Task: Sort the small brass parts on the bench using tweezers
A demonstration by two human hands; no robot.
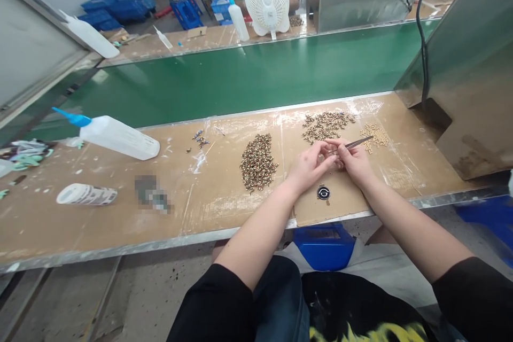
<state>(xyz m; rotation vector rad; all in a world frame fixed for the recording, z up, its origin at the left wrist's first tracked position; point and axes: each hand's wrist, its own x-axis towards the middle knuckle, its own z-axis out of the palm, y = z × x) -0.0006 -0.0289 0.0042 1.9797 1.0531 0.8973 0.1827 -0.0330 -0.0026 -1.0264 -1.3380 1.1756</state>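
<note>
Both forearms stretched forward, bare below black sleeves. Left hand (308,166) and right hand (355,163) meeting fingertip to fingertip, fingers curled in a pinch, wrists angled inward.

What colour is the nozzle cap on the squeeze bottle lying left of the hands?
Blue, on the white squeeze bottle; the nozzle cap shows clearly in the head view.

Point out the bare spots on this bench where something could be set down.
Bare cardboard lies between the white bottle and the big pile of metal rings, also along the near edge left of the left hand. Crowded: around the right hand, tweezers and the far piles.
</note>
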